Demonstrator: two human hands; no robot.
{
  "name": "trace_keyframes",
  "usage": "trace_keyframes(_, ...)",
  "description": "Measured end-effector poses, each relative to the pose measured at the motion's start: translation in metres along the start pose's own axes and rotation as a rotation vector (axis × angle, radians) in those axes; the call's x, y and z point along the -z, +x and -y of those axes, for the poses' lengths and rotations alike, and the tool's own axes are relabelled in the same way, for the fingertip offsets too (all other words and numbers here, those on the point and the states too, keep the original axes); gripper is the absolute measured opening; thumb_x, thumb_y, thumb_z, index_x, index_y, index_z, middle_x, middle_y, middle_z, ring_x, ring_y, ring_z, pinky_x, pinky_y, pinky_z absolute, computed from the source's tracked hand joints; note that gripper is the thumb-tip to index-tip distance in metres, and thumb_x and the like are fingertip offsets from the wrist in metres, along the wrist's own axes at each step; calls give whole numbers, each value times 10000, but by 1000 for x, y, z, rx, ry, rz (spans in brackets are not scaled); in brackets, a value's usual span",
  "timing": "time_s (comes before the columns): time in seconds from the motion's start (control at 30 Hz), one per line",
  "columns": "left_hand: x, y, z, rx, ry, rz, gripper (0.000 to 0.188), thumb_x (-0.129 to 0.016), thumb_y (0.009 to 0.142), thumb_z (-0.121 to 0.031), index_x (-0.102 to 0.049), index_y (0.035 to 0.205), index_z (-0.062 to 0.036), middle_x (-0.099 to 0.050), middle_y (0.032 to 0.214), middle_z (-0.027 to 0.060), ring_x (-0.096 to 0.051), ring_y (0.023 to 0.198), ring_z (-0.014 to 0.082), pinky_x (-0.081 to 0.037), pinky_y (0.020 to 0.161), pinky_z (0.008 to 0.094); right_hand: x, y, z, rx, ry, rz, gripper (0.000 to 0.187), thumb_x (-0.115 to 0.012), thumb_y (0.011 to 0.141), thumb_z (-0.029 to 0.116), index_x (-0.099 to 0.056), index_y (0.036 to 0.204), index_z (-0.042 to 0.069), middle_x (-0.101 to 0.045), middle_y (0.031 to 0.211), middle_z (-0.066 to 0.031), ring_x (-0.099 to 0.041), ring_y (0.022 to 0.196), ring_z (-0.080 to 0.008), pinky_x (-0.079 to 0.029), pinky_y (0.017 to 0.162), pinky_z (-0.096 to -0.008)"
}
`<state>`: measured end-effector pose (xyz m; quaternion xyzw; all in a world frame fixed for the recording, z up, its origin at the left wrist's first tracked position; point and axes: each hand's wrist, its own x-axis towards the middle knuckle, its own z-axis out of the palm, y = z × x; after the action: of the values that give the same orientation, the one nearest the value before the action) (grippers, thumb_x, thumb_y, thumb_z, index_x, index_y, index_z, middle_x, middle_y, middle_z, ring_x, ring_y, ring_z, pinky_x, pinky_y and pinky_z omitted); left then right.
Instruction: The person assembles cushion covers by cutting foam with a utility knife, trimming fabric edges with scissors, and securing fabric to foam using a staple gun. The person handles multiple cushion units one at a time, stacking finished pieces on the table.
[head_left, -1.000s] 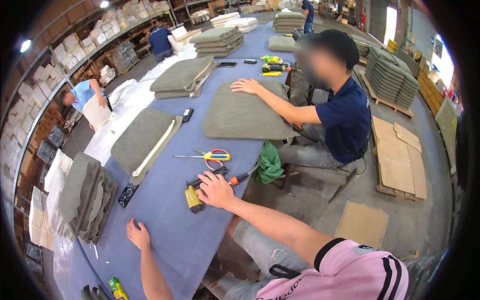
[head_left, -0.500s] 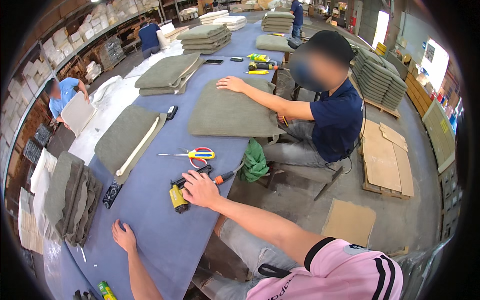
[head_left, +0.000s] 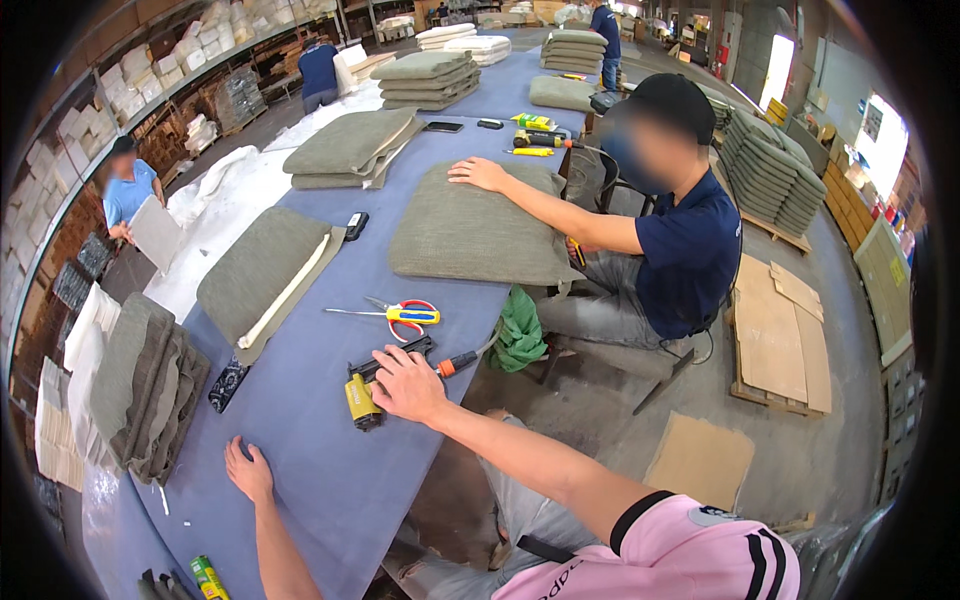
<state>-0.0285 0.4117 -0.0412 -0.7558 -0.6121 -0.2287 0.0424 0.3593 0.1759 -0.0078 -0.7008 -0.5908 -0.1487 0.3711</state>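
Observation:
My left hand point(head_left: 249, 470) lies on the blue-covered table point(head_left: 300, 400) with its fingers apart and nothing in it. Over the grip of a yellow and black air staple gun point(head_left: 362, 403) my right hand point(head_left: 408, 384) is curled, while the tool lies on the tabletop. An orange hose fitting point(head_left: 446, 369) shows beside that hand. Just beyond it lie red-handled scissors point(head_left: 408, 318) and a screwdriver point(head_left: 425, 317) with a yellow and blue handle. A grey-green padded cushion point(head_left: 475, 225) is farther off, under a co-worker's hand point(head_left: 478, 173).
Folded grey-green covers point(head_left: 150, 390) stand at the left, near another cover with a white strip point(head_left: 265, 275). More cover stacks point(head_left: 350, 145) lie farther along. A seated co-worker point(head_left: 680, 220) is at the right edge. A green cloth point(head_left: 518, 330) hangs by the table edge.
The view has shifted slightly, so the scene sits a little to the right. Both my hands keep their places. The co-worker in light blue at far left stands more upright.

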Motion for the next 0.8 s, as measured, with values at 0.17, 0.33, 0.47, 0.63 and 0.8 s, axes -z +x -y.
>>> trace_keyframes(0.17, 0, -2, -1, -17, -33, -12, 453, -606, 1064, -289, -618, 1483, -116, -571, 1608, 168, -471, 1539, 349, -338, 1284, 507, 0, -2, -2, -3, -14, 9, 309, -684, 966, 330, -762, 958, 31, -699, 1434, -156, -592, 1390, -363, -503, 1042, -505)
trace_keyframes(0.33, 0, 0, 1, 0, -33, -13, 445, -618, 1059, -277, -626, 1471, -109, -588, 1585, 163, -499, 1513, 347, -360, 1264, 507, 3, 0, 2, 3, -1, -29, 250, -704, 949, 295, -742, 925, 50, -707, 1430, -143, -610, 1372, -340, -515, 1034, -484)
trace_keyframes(0.47, -3, 2, 10, -29, -48, -41, 440, -622, 1054, -269, -628, 1467, -117, -596, 1575, 155, -510, 1499, 344, -370, 1252, 502, 3, 1, 1, 16, -19, -36, 244, -705, 949, 291, -736, 919, 51, -709, 1427, -146, -615, 1366, -345, -514, 1033, -482)
trace_keyframes(0.63, -4, 0, -5, -5, -51, 12, 442, -617, 1052, -285, -630, 1464, -125, -589, 1588, 143, -486, 1525, 332, -348, 1267, 497, 2, -3, -4, 27, -28, -12, 296, -685, 958, 318, -750, 936, 30, -702, 1425, -164, -597, 1377, -358, -511, 1025, -495)
trace_keyframes(0.8, -3, 1, 3, 24, -36, -34, 454, -609, 1052, -308, -622, 1474, -142, -584, 1594, 135, -473, 1538, 318, -328, 1282, 502, 0, 1, 2, 38, -25, -18, 290, -691, 956, 312, -755, 953, 29, -703, 1428, -158, -603, 1371, -361, -515, 1014, -490)
